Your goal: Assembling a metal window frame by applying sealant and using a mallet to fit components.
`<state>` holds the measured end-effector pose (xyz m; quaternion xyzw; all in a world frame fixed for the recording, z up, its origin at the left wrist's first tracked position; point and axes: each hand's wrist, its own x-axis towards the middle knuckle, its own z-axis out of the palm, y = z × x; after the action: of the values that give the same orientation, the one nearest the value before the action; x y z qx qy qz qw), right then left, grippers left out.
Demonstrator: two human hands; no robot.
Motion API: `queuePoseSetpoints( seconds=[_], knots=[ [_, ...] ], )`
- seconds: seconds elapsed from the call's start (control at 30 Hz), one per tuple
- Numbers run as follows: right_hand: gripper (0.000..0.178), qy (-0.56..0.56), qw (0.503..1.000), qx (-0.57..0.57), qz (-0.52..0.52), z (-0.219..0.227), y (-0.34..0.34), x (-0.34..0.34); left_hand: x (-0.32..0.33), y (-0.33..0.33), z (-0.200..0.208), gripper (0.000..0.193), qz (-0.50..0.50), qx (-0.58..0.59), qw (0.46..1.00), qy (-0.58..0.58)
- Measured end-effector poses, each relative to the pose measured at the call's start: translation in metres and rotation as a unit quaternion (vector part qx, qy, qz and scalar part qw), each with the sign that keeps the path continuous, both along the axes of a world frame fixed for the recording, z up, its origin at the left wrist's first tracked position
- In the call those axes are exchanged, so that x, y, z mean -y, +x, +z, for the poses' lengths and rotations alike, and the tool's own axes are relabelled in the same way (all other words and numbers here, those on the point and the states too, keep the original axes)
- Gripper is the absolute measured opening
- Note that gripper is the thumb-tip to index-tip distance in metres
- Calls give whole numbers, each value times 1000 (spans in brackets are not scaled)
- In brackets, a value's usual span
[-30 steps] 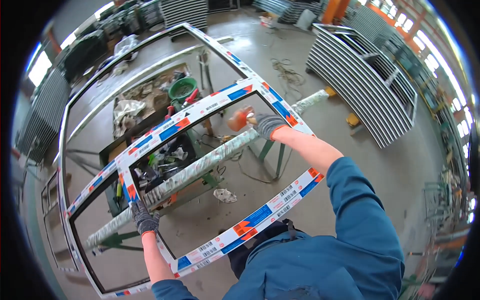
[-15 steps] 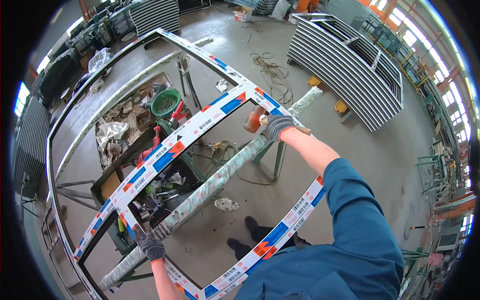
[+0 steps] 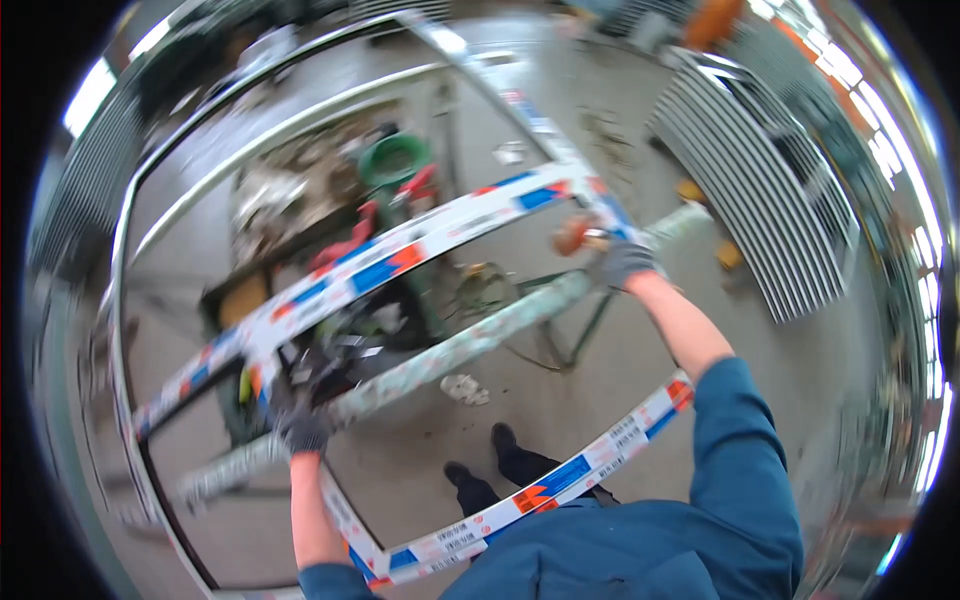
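Note:
I hold a rectangular white window frame [image 3: 400,262] covered in protective film with blue and orange patches. It hangs in the air in front of my body. My left hand [image 3: 302,430], in a dark grey glove, grips the frame's left side rail. My right hand [image 3: 620,262], also gloved, grips the far right corner. The near rail [image 3: 560,482] runs across just above my blue jacket. Below the frame lies a long wrapped bar [image 3: 450,352] on a metal stand. The picture is blurred by motion.
A larger pale frame [image 3: 130,300] stands behind on the left. A green bucket [image 3: 392,160] and cluttered tools sit on a low workbench. A stack of grey ribbed panels [image 3: 770,190] leans at the right. My dark shoes [image 3: 490,465] stand on the concrete floor.
The frame has swung and lifted with both hands still on it; my left hand now sits higher in view, and the view has turned and blurred.

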<state>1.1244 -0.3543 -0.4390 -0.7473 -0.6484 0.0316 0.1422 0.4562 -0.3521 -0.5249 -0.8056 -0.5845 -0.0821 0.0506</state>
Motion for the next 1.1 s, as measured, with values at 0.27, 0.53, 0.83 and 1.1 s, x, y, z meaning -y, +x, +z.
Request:
queuePoseSetpoints(
  seconds=[0.27,0.53,0.83,1.1],
  knots=[
    [45,-231,957,133,-115,-3,22,10,-5,29,25,39,6,-31,996,-89],
    [52,-202,966,148,-58,2,-32,-4,8,29,32,39,39,-43,987,-148],
    [35,-318,912,-238,107,74,-340,-46,3,36,11,46,65,-34,994,-84],
    [22,-371,867,-261,206,84,-531,-109,0,38,1,53,67,-8,994,-92]
  ],
)
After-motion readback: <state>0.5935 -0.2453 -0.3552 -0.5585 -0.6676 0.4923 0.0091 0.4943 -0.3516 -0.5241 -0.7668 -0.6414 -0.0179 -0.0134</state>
